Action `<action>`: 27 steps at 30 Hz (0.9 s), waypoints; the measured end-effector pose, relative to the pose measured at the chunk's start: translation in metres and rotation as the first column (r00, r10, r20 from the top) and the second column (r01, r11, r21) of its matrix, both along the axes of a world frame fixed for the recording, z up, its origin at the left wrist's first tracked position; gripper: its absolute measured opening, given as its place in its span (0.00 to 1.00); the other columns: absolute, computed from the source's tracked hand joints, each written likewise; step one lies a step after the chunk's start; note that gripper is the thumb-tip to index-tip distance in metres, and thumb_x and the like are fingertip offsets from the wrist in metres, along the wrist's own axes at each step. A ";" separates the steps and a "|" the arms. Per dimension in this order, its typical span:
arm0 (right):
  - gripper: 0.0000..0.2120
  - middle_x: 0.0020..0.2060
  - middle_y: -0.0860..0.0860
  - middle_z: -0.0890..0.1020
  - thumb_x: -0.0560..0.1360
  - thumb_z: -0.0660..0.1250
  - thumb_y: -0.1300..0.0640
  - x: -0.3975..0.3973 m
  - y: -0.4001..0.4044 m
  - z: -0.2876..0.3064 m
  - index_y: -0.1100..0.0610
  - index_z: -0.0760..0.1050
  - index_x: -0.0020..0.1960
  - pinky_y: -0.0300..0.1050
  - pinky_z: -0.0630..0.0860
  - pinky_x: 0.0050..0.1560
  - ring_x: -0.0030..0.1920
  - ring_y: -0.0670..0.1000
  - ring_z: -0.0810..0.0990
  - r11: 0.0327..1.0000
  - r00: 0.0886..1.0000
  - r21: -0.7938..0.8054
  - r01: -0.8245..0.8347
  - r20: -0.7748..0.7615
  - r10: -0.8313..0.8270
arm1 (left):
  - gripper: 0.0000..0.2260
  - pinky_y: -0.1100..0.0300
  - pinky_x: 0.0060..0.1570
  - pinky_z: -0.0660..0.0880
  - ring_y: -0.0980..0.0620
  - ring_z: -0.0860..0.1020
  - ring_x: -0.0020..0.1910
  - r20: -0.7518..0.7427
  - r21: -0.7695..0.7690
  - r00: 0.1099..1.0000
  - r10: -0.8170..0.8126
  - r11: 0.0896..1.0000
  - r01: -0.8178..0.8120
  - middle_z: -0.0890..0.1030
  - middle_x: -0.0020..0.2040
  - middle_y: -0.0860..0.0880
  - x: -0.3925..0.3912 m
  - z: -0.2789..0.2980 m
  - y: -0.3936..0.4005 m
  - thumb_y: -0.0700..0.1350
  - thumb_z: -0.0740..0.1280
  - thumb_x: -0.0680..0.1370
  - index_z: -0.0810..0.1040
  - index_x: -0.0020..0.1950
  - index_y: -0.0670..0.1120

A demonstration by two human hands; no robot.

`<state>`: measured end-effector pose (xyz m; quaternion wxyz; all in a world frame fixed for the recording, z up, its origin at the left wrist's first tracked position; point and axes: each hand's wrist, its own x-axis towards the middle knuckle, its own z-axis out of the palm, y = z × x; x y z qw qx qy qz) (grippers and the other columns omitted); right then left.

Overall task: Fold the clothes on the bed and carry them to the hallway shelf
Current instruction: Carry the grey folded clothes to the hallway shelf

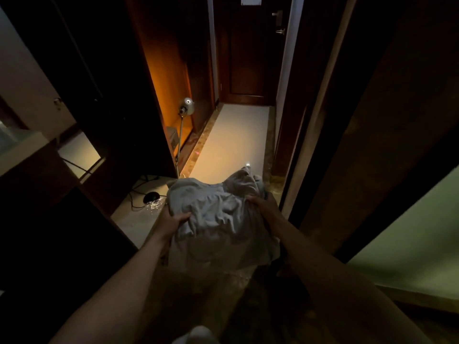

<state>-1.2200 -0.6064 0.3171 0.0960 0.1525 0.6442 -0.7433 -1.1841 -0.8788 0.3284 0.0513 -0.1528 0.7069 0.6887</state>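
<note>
A pale grey bundle of clothes (218, 214) hangs in front of me at waist height, rumpled on top. My left hand (173, 220) grips its left edge, thumb over the cloth. On the right edge sits my right hand (263, 207), fingers curled into the fabric. Both forearms reach forward from the bottom of the view. A lit wooden shelf recess (171, 78) opens in the hallway's left wall, ahead of the bundle. The bed is out of view.
A narrow hallway with a pale floor (238, 135) runs ahead to a dark wooden door (248, 50). A floor lamp (186, 108) stands by the recess, its cable and round base (151, 196) on the floor at left. Dark furniture flanks the left; a door frame (308, 135) stands at right.
</note>
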 end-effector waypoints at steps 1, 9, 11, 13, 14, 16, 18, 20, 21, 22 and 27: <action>0.32 0.60 0.57 0.78 0.70 0.75 0.53 -0.015 -0.004 -0.001 0.58 0.67 0.71 0.53 0.79 0.57 0.56 0.56 0.80 0.999 1.000 0.036 0.000 -0.004 0.001 | 0.32 0.53 0.49 0.76 0.47 0.77 0.55 0.007 -0.001 1.000 -0.010 1.000 0.010 0.75 0.63 0.46 -0.015 0.000 -0.002 0.43 0.75 0.70 0.67 0.72 0.48; 0.32 0.61 0.56 0.74 0.72 0.74 0.55 -0.134 -0.040 -0.007 0.56 0.62 0.71 0.46 0.77 0.49 0.56 0.55 0.78 0.995 0.995 0.010 0.097 0.016 -0.097 | 0.33 0.42 0.57 0.76 0.42 0.78 0.57 0.061 0.009 0.994 -0.086 0.996 0.086 0.78 0.61 0.46 -0.159 -0.004 -0.047 0.45 0.77 0.68 0.68 0.70 0.48; 0.32 0.60 0.57 0.75 0.72 0.74 0.54 -0.161 -0.049 -0.004 0.57 0.63 0.70 0.47 0.78 0.49 0.56 0.55 0.78 0.992 0.992 0.014 0.123 0.026 -0.124 | 0.28 0.43 0.57 0.76 0.43 0.79 0.56 0.060 0.000 0.993 -0.102 0.995 0.102 0.78 0.60 0.46 -0.194 -0.004 -0.056 0.44 0.76 0.70 0.70 0.68 0.49; 0.32 0.59 0.56 0.76 0.72 0.74 0.54 -0.186 -0.057 -0.001 0.57 0.63 0.71 0.47 0.78 0.49 0.55 0.55 0.79 0.990 0.990 0.017 0.139 0.032 -0.139 | 0.24 0.44 0.57 0.77 0.44 0.79 0.55 0.058 -0.019 0.990 -0.127 0.992 0.128 0.79 0.59 0.46 -0.228 -0.003 -0.064 0.43 0.75 0.71 0.72 0.66 0.50; 0.31 0.57 0.55 0.76 0.72 0.74 0.55 -0.197 -0.060 0.002 0.57 0.64 0.70 0.46 0.78 0.47 0.54 0.55 0.79 0.989 0.988 0.010 0.147 0.035 -0.148 | 0.22 0.45 0.57 0.77 0.45 0.79 0.54 0.061 -0.019 0.989 -0.133 0.991 0.134 0.80 0.58 0.46 -0.244 -0.004 -0.068 0.42 0.74 0.72 0.72 0.63 0.50; 0.28 0.54 0.53 0.77 0.72 0.73 0.54 -0.219 -0.063 0.003 0.55 0.65 0.68 0.45 0.77 0.44 0.52 0.53 0.79 0.987 0.985 -0.005 0.163 0.051 -0.163 | 0.19 0.47 0.56 0.77 0.46 0.80 0.53 0.061 0.000 0.989 -0.137 0.991 0.137 0.80 0.56 0.47 -0.273 -0.005 -0.069 0.42 0.73 0.73 0.73 0.61 0.51; 0.29 0.54 0.53 0.77 0.72 0.74 0.53 -0.244 -0.064 0.004 0.54 0.65 0.68 0.46 0.77 0.46 0.53 0.53 0.79 0.985 0.983 0.008 0.173 0.065 -0.173 | 0.18 0.48 0.55 0.77 0.47 0.80 0.52 0.067 0.029 0.986 -0.154 0.988 0.152 0.81 0.55 0.49 -0.300 -0.005 -0.069 0.44 0.73 0.73 0.73 0.60 0.52; 0.31 0.56 0.53 0.77 0.71 0.75 0.52 -0.272 -0.063 0.003 0.54 0.66 0.68 0.47 0.77 0.48 0.54 0.54 0.79 0.984 0.981 0.032 0.177 0.069 -0.179 | 0.19 0.47 0.55 0.77 0.47 0.81 0.52 0.088 0.065 0.982 -0.166 0.985 0.160 0.81 0.55 0.50 -0.330 -0.005 -0.067 0.47 0.74 0.72 0.74 0.60 0.55; 0.31 0.56 0.53 0.77 0.70 0.75 0.51 -0.286 -0.061 0.002 0.54 0.66 0.68 0.47 0.78 0.49 0.54 0.54 0.79 0.983 0.981 0.044 0.179 0.069 -0.182 | 0.20 0.47 0.55 0.78 0.46 0.81 0.52 0.096 0.075 0.981 -0.171 0.984 0.164 0.81 0.55 0.50 -0.346 -0.006 -0.066 0.48 0.75 0.71 0.74 0.60 0.56; 0.30 0.56 0.53 0.77 0.70 0.75 0.51 -0.301 -0.059 -0.001 0.54 0.67 0.67 0.48 0.78 0.50 0.54 0.54 0.79 0.981 0.980 0.057 0.183 0.074 -0.187 | 0.20 0.47 0.54 0.78 0.46 0.81 0.53 0.108 0.082 0.979 -0.170 0.983 0.162 0.81 0.56 0.50 -0.362 -0.008 -0.065 0.49 0.75 0.70 0.74 0.60 0.56; 0.26 0.54 0.53 0.77 0.70 0.75 0.51 -0.387 -0.043 -0.007 0.51 0.67 0.63 0.52 0.78 0.55 0.54 0.54 0.79 0.980 0.977 0.059 0.190 0.086 -0.195 | 0.25 0.51 0.50 0.77 0.45 0.80 0.53 0.100 0.094 0.983 -0.157 0.985 0.148 0.80 0.57 0.47 -0.443 -0.010 -0.044 0.48 0.73 0.70 0.73 0.66 0.48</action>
